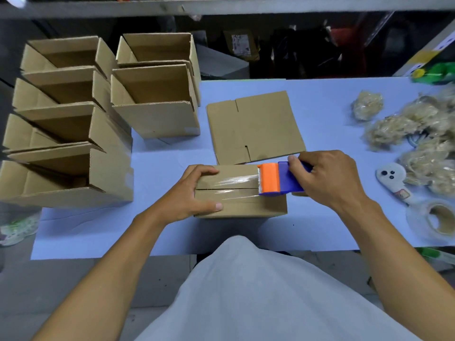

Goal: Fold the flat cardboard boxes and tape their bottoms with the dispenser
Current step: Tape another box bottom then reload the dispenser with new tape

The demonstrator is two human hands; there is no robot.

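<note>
A folded cardboard box (246, 205) lies bottom-up on the blue table, its two flaps meeting in a seam. A shiny strip of clear tape (234, 185) runs along that seam. My left hand (194, 195) grips the box's left end, fingers and thumb curled over its edges. My right hand (327, 178) holds the orange and blue tape dispenser (278, 179), whose orange toothed end rests on the box's right part at the end of the tape. Behind the box lies a flat unfolded cardboard box (253, 126).
Several folded open boxes (73, 134) stand in rows on the left, two more (157, 94) behind them. At the right lie crumpled tape wads (418, 134), a spare tape roll (435, 220), a small paddle-shaped tool (391, 178) and a green object (435, 73). The table's front edge (147, 252) is near my body.
</note>
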